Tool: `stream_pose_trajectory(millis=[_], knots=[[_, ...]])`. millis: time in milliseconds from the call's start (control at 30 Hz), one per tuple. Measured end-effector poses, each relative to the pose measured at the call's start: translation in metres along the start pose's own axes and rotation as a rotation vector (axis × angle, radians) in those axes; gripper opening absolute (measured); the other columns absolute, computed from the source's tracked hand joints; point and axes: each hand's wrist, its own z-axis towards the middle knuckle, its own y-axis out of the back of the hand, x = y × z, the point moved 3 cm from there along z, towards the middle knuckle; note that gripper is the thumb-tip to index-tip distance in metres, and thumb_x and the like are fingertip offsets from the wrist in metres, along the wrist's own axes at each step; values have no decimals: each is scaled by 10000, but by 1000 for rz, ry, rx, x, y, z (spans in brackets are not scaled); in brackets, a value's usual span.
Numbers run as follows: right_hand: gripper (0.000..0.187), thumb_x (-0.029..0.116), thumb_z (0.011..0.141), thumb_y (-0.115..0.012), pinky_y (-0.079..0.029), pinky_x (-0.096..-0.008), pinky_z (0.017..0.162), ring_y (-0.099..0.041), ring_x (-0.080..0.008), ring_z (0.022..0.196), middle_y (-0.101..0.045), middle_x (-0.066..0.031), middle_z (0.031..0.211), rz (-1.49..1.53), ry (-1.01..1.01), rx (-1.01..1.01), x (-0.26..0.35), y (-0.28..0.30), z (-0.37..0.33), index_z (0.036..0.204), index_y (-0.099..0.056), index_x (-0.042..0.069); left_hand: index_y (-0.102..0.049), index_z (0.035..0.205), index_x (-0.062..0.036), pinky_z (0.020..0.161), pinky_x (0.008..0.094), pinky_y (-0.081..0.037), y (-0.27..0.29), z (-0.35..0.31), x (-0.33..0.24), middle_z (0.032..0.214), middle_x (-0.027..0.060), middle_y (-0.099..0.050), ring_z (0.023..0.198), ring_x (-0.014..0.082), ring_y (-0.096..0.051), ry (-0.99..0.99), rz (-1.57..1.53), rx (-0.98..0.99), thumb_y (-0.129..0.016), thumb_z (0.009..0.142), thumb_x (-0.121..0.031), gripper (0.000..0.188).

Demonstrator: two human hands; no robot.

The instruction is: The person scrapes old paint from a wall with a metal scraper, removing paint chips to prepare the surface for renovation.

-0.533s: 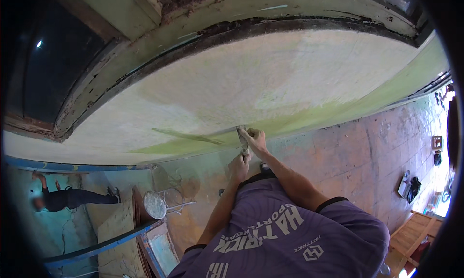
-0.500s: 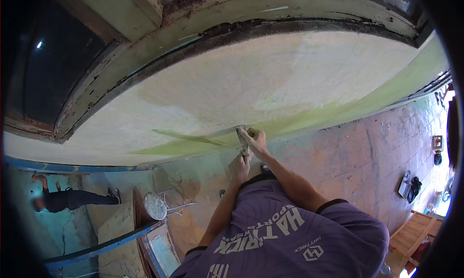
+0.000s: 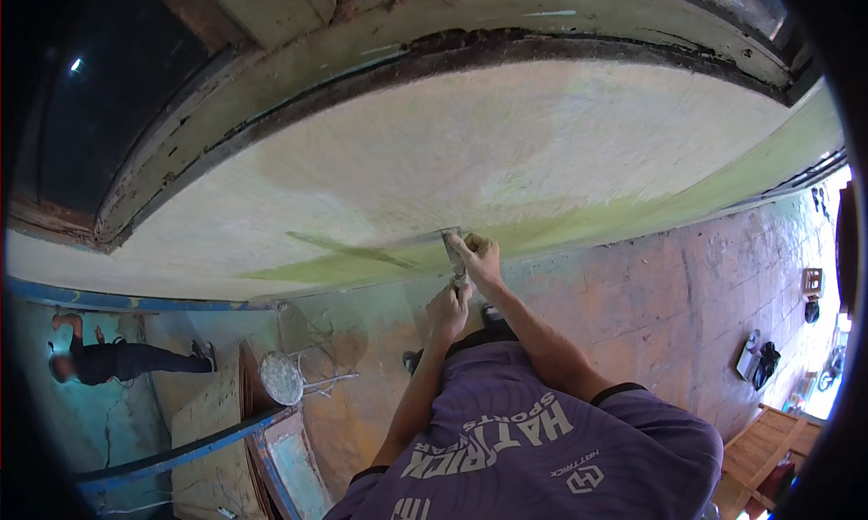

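Observation:
My left hand is closed around the lower end of what looks like a putty knife. My right hand grips the same tool higher up, with the thumb near its flat blade. The blade's far edge lies at the lower part of a wall, which is coated in patchy off-white over pale green. A darker green streak runs across the wall just left of the blade. The handle is mostly hidden by my fingers.
Above the wall runs a worn wooden window frame. A round-topped stool stands at left, near blue-edged boards and another person. Tiled floor stretches right, with a wooden piece of furniture and a black bag.
My hands keep their hold, and the blade sits slightly higher in the picture. The view has shifted a little. At left the other person's arms have changed position.

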Motion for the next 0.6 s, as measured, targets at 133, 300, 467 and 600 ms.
stream_pose_trajectory(millis=[133,300,467,600], knots=[[473,353,812,-742,-378,-267,471,-436,-57,517,-504,10,518,-163,-37,-4,-30,3,14,585,-554,-16,-607,1000,-54,722,522,-478,-8,-3,13,861,215,-664,809,427,-630,20,57,89,-393,969,-431,434],[479,369,811,-741,-366,-283,469,-419,-60,514,-491,13,517,-40,-24,-25,0,-3,5,588,-567,-17,-617,998,-66,734,524,-478,2,2,2,852,212,-666,808,424,-634,10,-17,-23,-395,966,-443,438],[482,384,812,-738,-373,-283,475,-426,-70,514,-492,8,525,-186,-143,-17,-51,7,13,601,-576,-18,-629,997,-67,741,520,-481,-26,-2,24,840,211,-668,805,420,-637,43,59,93,-391,966,-447,450],[472,385,813,-739,-378,-280,481,-443,-70,526,-506,5,533,-65,-186,-63,-52,11,12,615,-584,-15,-635,977,-43,741,511,-487,-22,-6,8,845,214,-668,809,417,-640,-11,100,118,-389,965,-469,493]])
